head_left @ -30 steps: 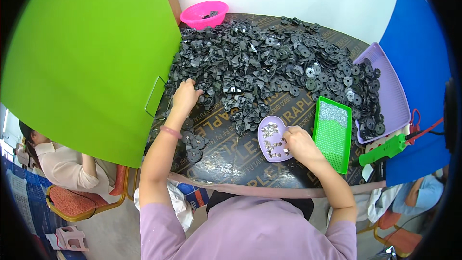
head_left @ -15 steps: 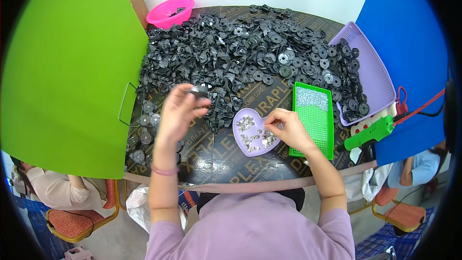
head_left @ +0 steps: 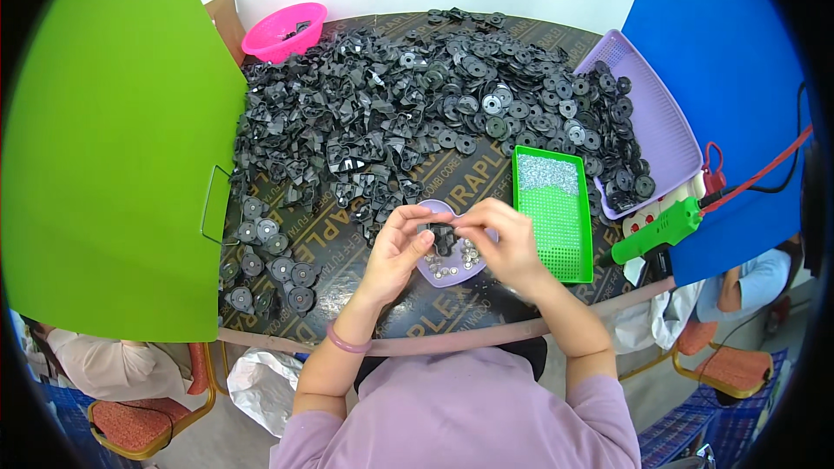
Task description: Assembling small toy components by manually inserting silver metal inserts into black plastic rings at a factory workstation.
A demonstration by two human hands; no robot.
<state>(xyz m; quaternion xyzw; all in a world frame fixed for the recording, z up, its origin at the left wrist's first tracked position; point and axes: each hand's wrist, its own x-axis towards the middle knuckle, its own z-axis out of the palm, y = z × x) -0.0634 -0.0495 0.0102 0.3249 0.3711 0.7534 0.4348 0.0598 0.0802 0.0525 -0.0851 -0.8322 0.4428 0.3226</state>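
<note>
My left hand (head_left: 401, 247) is closed on a black plastic part (head_left: 445, 241), held over the purple heart-shaped dish (head_left: 440, 207). Against the top of that part, my right hand (head_left: 502, 241) pinches with thumb and forefinger; whatever lies between those fingertips is too small to make out. Small round silvery metal pieces (head_left: 447, 271) lie in the dish, partly covered by my hands. Right of the dish stands a green tray (head_left: 588, 226) with many tiny shiny pins at its far end.
A heap of black angular parts (head_left: 330, 113) and black discs (head_left: 521, 108) spreads across the back. Disc assemblies (head_left: 282, 269) lie at left. A lilac basket (head_left: 665, 135), green electric screwdriver (head_left: 660, 232) and pink bowl (head_left: 261, 39) stand around. Green and blue panels flank the table.
My left hand has brought the black part right and nearer, over the dish. My right hand has risen slightly from the dish to meet it.
</note>
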